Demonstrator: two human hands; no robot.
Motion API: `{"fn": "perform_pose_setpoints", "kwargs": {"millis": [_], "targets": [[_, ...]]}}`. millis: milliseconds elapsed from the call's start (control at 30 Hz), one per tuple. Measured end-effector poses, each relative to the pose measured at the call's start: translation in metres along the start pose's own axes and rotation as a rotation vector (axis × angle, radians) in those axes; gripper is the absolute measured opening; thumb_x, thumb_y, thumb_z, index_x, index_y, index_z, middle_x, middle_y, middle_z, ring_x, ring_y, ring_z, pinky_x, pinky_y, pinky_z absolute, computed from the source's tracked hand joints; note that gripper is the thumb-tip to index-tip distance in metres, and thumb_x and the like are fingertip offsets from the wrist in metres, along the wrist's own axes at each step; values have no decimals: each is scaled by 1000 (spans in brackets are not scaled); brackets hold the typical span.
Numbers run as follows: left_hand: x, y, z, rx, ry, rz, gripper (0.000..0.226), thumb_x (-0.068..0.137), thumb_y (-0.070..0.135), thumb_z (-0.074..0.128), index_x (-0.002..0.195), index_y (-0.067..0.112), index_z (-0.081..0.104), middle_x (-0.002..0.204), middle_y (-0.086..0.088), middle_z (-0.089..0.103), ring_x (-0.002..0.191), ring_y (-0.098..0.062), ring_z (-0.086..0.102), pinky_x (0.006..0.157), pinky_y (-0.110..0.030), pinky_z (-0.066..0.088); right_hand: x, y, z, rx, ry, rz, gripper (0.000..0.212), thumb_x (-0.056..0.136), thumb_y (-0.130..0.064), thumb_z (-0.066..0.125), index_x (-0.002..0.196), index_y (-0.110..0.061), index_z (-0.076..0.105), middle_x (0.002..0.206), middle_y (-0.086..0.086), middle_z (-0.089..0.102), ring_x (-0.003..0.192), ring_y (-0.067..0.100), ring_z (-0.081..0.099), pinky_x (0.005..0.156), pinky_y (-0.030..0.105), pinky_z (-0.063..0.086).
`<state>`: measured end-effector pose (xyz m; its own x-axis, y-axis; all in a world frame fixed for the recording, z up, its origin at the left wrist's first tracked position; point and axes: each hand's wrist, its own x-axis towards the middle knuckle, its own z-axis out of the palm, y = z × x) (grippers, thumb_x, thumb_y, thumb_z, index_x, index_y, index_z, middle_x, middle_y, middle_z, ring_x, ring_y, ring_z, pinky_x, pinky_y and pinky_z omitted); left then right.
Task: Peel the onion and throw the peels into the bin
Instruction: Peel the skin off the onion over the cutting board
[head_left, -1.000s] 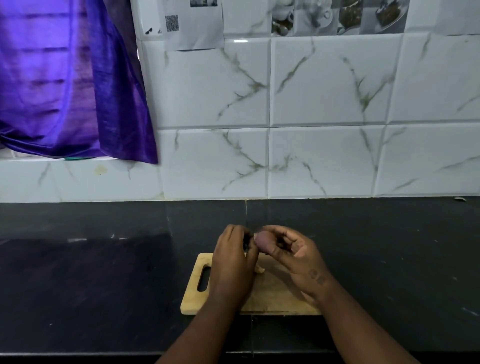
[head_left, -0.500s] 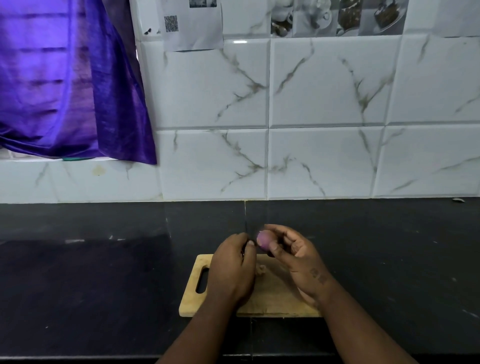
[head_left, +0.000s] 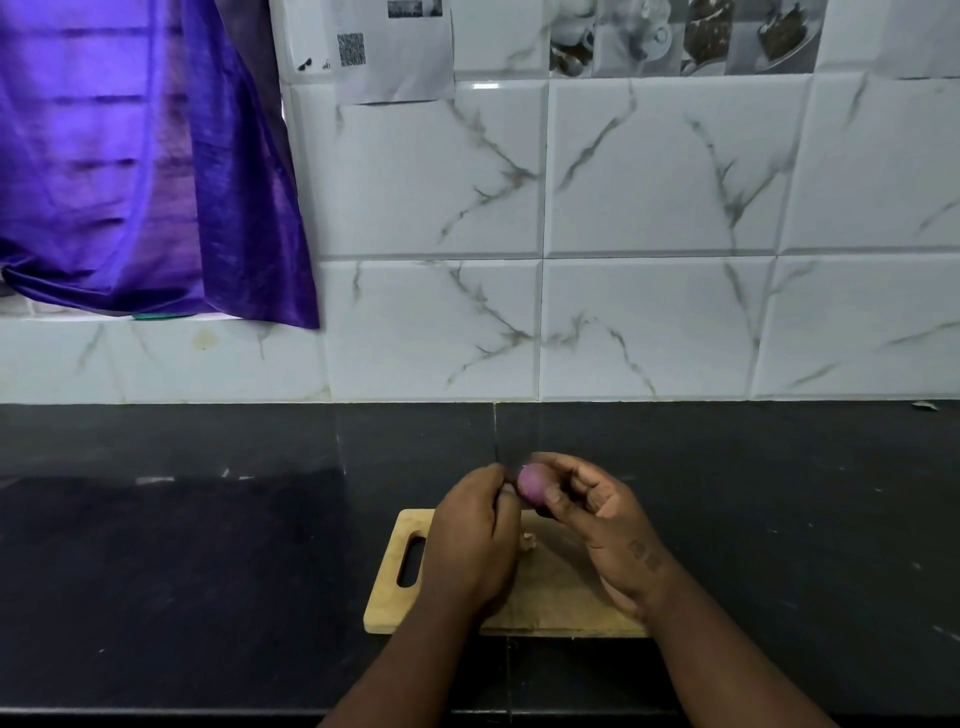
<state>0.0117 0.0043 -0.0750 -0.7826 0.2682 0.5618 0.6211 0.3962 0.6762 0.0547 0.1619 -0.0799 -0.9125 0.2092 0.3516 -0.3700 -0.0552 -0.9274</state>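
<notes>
Pinching the small purple onion (head_left: 531, 483) above the wooden cutting board (head_left: 550, 597), the right hand (head_left: 602, 525) grips it while the left hand (head_left: 475, 540) picks at its skin, and the slick bulb could slip free.

Home kitchen, marble-look wall tiles (head_left: 660, 171), black countertop (head_left: 182, 545), wooden cutting board (head_left: 550, 597)

Both forearms are bare, with no sleeve reaching into view. The right hand (head_left: 605, 525) carries a small dark marking on its back, two blurred shapes side by side just above the wrist. The left hand (head_left: 475, 540) is broad-backed and wears no ring or band.
</notes>
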Motion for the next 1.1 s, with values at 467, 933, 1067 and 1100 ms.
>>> {"fn": "perform_pose_setpoints", "kwargs": {"millis": [467,933,1067,1100], "targets": [[-1,1,1,17,22,32,22,104,32,52,83,27,56,76,7,58,71,-11,54,60,-25,40,-1,-2,0,22,17,3,37,92,-4,71,126,-17,70,124,8,76,120,26,70,104,41,55],[3,-3,3,34,3,2,15,100,27,57,85,25,53,80,6,57,73,-14,53,62,-35,46,-1,-2,-1,48,-16,-19,38,88,-10,72,127,-13,70,124,12,76,117,26,71,98,35,59],[4,-9,6,149,-159,-75,6,94,32,55,92,30,61,85,8,65,76,-9,60,68,-38,57,-2,-3,-1,64,-37,2,40,88,-17,69,128,-13,70,124,13,76,110,23,72,89,33,60],[4,-9,7,166,-187,-74,8,92,33,55,93,32,63,87,9,67,77,-8,61,70,-39,59,-2,-3,-1,56,-36,5,39,89,-18,69,128,-14,70,124,12,76,108,22,72,87,34,60]]}}
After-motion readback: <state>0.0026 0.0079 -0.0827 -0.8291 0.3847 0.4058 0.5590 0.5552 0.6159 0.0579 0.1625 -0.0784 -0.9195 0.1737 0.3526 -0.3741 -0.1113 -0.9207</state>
